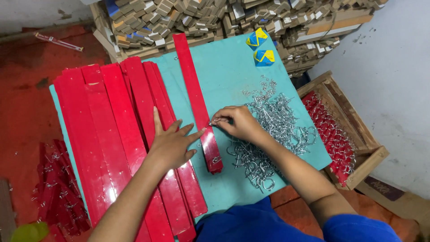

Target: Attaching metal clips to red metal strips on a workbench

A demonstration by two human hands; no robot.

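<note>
A single long red strip point(193, 85) lies on the teal table point(233, 71), apart from a fanned stack of red strips point(107, 130). My left hand point(170, 143) rests flat with fingers spread on the stack, its fingertips touching the single strip. My right hand point(237, 123) pinches a small silver metal hook point(214, 120) against that strip's right edge. Another hook point(217, 159) sits fixed near the strip's near end. A heap of silver hooks point(273, 130) lies just right of my right hand.
A wooden crate point(358, 134) at the right holds red pieces with hooks. Finished red strips point(58, 188) lie on the red floor at the left. Stacked small wooden blocks point(215, 18) fill the far side, with two blue-and-yellow boxes point(260, 47) on the table.
</note>
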